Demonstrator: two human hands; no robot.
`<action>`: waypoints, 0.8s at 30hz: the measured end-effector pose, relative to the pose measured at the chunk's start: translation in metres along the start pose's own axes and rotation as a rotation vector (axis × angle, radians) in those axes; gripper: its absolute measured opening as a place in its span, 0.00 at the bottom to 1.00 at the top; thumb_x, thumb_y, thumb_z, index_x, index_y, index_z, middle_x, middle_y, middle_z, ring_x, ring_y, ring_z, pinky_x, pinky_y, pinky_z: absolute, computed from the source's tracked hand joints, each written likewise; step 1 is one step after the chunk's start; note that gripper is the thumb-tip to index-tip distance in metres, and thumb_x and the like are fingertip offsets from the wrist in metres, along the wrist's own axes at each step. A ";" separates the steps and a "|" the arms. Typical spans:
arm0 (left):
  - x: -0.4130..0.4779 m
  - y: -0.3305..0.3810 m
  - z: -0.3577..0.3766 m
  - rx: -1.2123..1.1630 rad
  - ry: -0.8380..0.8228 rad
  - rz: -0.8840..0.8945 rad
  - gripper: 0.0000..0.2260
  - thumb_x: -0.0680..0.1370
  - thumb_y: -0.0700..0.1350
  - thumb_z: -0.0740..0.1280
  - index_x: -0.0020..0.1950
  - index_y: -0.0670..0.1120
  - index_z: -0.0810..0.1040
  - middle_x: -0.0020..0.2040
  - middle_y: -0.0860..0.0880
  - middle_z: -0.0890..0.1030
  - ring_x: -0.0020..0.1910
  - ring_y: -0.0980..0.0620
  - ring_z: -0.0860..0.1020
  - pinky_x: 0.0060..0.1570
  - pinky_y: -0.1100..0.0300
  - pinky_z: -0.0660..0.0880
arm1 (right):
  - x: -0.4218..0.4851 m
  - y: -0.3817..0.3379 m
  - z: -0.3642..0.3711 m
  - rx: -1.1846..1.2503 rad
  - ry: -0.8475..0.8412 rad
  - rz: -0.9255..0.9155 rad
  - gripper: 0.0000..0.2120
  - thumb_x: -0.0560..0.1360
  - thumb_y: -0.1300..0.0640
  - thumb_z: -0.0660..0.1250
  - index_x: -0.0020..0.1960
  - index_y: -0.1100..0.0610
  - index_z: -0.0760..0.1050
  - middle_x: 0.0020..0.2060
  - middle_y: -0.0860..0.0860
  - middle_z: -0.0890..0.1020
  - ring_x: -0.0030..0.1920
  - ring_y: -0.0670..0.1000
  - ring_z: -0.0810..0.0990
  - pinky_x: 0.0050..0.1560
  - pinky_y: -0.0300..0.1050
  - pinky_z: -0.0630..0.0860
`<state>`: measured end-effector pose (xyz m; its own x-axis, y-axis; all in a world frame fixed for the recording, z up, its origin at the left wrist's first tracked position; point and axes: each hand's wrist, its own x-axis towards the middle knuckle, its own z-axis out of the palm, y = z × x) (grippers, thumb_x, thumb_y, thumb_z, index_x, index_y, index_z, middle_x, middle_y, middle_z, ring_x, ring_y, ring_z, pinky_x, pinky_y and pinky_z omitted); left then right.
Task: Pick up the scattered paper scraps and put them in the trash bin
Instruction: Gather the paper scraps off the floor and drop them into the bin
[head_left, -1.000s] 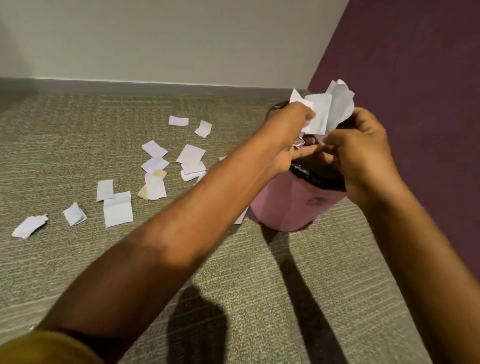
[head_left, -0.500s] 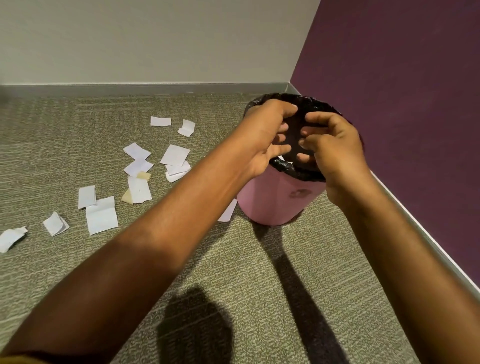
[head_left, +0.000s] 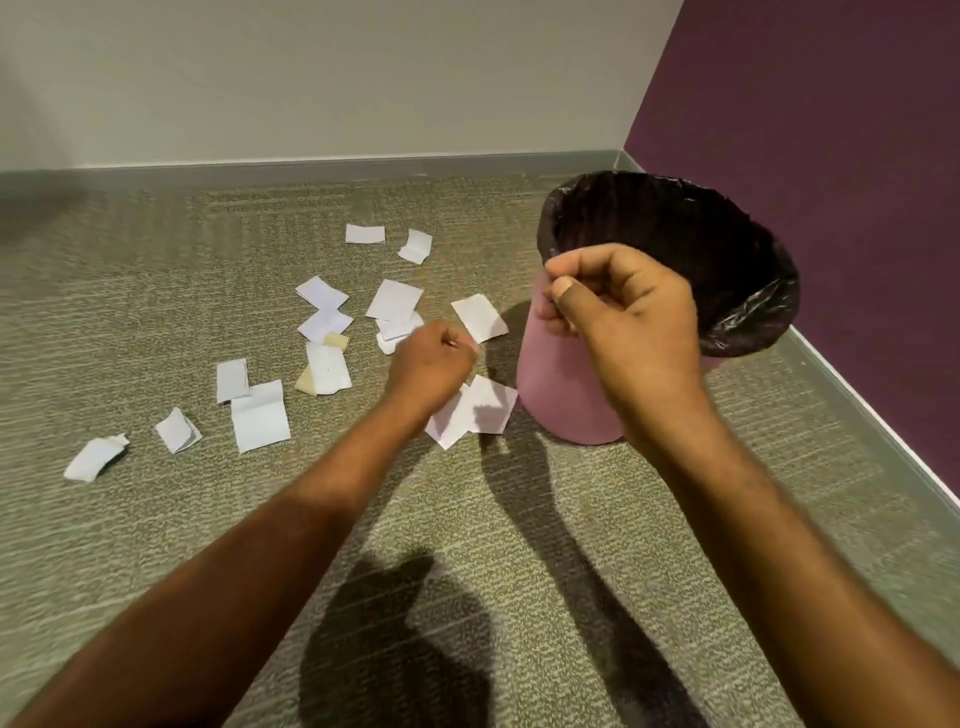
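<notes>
A pink trash bin (head_left: 566, 384) with a black liner (head_left: 727, 270) stands on the carpet near the corner. Several white paper scraps (head_left: 260, 421) lie scattered on the floor to its left. My left hand (head_left: 431, 364) is low over the carpet with its fingers curled, just above a pair of scraps (head_left: 480, 410) at the bin's foot and beside another scrap (head_left: 480, 317). I see no paper between its fingers. My right hand (head_left: 623, 322) hovers in front of the bin's near rim, fingers curled, thumb against the forefinger, holding nothing that shows.
A white wall with a grey baseboard (head_left: 311, 169) runs along the back, and a purple wall (head_left: 831, 156) closes the right side. Olive carpet (head_left: 519, 545) stretches toward me, crossed by the shadows of my arms.
The handful of scraps held over the bin a second ago is gone from my hands. My left hand has dropped left to the floor scraps; my right hand has drawn back to the near rim.
</notes>
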<state>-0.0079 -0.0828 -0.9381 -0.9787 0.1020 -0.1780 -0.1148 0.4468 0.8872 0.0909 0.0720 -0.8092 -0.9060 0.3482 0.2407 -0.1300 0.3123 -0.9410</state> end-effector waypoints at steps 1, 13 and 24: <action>0.002 -0.018 0.003 0.171 -0.028 0.027 0.07 0.79 0.49 0.73 0.56 0.51 0.84 0.50 0.51 0.86 0.48 0.49 0.84 0.49 0.54 0.81 | -0.003 0.003 0.006 0.009 -0.020 0.011 0.07 0.82 0.66 0.71 0.54 0.57 0.85 0.45 0.56 0.88 0.46 0.55 0.89 0.51 0.52 0.87; 0.000 -0.090 0.018 0.866 -0.140 0.330 0.21 0.76 0.60 0.73 0.61 0.47 0.77 0.60 0.46 0.79 0.64 0.43 0.75 0.52 0.49 0.77 | -0.015 0.071 0.042 -0.211 -0.124 0.141 0.11 0.80 0.62 0.72 0.50 0.46 0.86 0.43 0.45 0.89 0.47 0.50 0.89 0.51 0.58 0.88; -0.014 -0.085 0.030 0.987 -0.089 0.342 0.23 0.78 0.57 0.72 0.67 0.44 0.77 0.61 0.44 0.80 0.61 0.43 0.77 0.52 0.49 0.77 | -0.015 0.123 0.064 -0.486 -0.233 0.169 0.12 0.80 0.63 0.69 0.57 0.50 0.84 0.47 0.45 0.86 0.48 0.47 0.84 0.54 0.51 0.85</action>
<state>0.0202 -0.0955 -1.0242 -0.9120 0.4072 -0.0492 0.3950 0.9043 0.1619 0.0625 0.0487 -0.9442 -0.9703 0.2413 -0.0145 0.1749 0.6593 -0.7313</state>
